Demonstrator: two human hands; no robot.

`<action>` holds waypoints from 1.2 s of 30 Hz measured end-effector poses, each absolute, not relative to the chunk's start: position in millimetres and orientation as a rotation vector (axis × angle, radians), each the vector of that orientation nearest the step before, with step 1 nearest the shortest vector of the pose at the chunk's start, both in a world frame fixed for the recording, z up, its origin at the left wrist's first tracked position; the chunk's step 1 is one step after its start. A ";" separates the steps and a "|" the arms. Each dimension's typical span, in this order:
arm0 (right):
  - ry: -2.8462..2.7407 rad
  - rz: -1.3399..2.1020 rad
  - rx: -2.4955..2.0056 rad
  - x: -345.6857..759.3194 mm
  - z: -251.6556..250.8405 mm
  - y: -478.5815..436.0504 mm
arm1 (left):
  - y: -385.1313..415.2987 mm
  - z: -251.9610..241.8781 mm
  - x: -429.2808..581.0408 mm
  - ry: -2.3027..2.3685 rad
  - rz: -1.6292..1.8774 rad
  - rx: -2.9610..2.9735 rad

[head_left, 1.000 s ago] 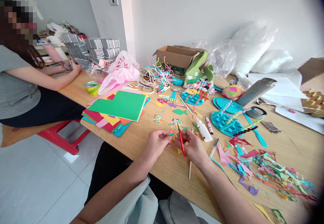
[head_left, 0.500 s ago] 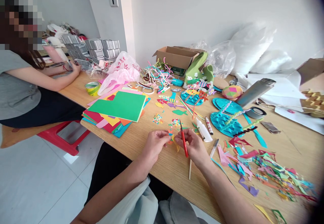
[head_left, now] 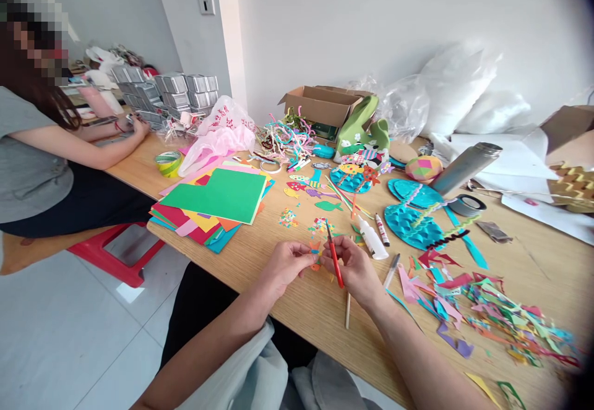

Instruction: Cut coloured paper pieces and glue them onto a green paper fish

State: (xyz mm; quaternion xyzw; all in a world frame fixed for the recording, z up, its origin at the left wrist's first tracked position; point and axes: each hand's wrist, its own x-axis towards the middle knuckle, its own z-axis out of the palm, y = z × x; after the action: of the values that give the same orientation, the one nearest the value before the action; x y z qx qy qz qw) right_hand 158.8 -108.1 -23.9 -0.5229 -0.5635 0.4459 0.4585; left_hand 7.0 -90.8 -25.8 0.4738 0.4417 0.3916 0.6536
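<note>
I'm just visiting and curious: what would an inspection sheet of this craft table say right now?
Surface: wooden table, mostly covered with craft supplies.
Work things: small paper cutout; red-handled scissors.
Clutter: coloured paper stack, glue bottle, paper scraps, steel flask.
Hands: left hand pinches the small paper cutout; right hand grips the red-handled scissors.
Cables: nothing seen.
Surroundings: another person seated at the table's left end; red stool; cardboard box; white wall.

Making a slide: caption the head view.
Left hand pinches an orange paper cutout; right hand holds red scissors above a wooden table.
</note>
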 end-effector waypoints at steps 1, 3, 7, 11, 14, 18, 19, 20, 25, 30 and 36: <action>-1.400 1.095 -1.289 158.9 -24.6 -108.0 | -90.5 -26.2 6.6 1.013 0.892 1.107; -1.423 1.059 -1.298 159.7 -25.9 -108.0 | -89.6 -26.9 6.2 1.029 0.912 1.149; -1.450 0.749 -1.355 164.0 -25.5 -110.4 | -85.4 -27.7 5.3 1.074 1.031 1.058; -1.580 0.450 -1.410 166.4 -21.5 -115.4 | -78.0 -26.3 3.5 1.049 1.195 0.830; -1.759 0.514 -1.435 164.0 -21.7 -118.7 | -73.3 -22.0 1.9 1.004 1.275 0.682; -1.905 0.593 -1.493 159.8 -28.2 -119.8 | -71.1 -16.7 0.0 1.009 1.367 0.577; -1.922 0.588 -1.516 159.3 -29.8 -119.4 | -71.3 -16.2 -0.3 1.003 1.385 0.574; -1.933 0.580 -1.538 159.0 -31.1 -119.0 | -71.8 -15.9 -0.3 0.994 1.395 0.576; -1.930 0.571 -1.587 159.7 -32.4 -117.1 | -75.9 -18.4 2.2 0.983 1.363 0.612; -1.934 0.503 -1.595 161.3 -33.0 -117.0 | -77.7 -23.9 7.0 1.023 1.379 0.666; -1.956 0.404 -1.603 161.5 -36.0 -116.0 | -79.0 -27.3 11.2 1.069 1.382 0.705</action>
State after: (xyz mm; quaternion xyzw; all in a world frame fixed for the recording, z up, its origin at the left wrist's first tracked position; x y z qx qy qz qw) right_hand 161.5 -116.0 -36.0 -0.5997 -0.7319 0.1513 0.2861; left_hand 11.2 -79.0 -27.3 0.3026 0.4589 0.5932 0.5882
